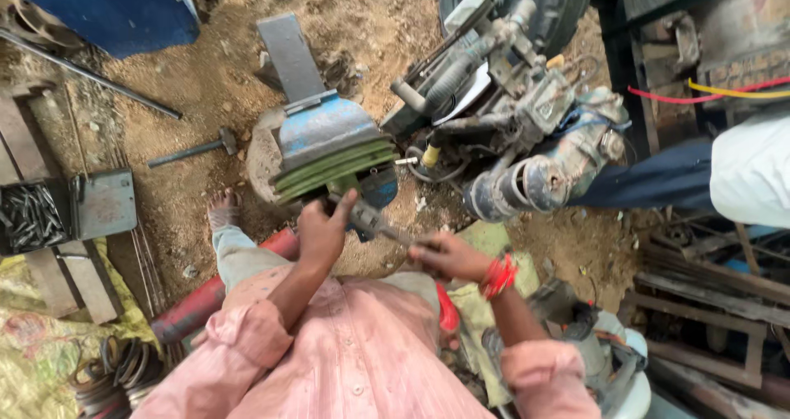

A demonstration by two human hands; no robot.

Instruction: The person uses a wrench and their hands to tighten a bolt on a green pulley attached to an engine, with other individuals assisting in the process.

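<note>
- Left hand (322,231): fingers clamped on wrench (374,221) head, at blue-green machine part (333,151)
- Right hand (448,257): fingers closed round wrench handle, mostly hidden
- Engine assembly (510,131): top cut off

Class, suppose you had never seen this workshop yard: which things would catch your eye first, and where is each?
First, at the centre, the blue-and-green machine part on the dirt ground, where the left hand and right hand work a metal wrench. Right of it lies a greasy engine assembly with hoses. At far left sits an open metal box of bolts.
</note>
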